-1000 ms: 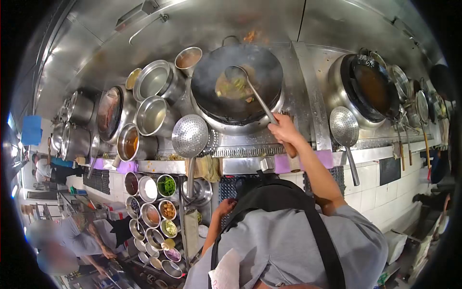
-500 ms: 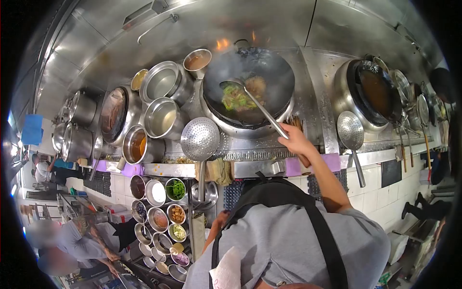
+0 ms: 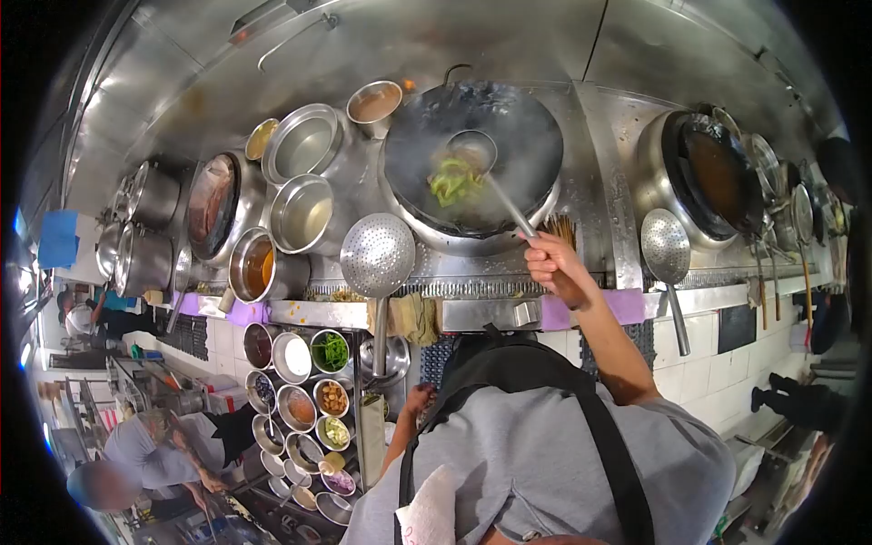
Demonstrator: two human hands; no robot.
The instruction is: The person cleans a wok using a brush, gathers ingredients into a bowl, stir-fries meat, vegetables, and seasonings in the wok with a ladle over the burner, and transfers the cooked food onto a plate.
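While your right hand (image 3: pixel 556 268) clamps the ladle (image 3: pixel 510 206) by greens (image 3: pixel 454 183) in the wok (image 3: pixel 531 136), I cannot tell whether your left hand (image 3: pixel 421 398) is open.

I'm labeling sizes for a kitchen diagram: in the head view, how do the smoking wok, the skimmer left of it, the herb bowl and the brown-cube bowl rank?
1. Wok
2. Skimmer
3. Herb bowl and brown-cube bowl: too alike to rank
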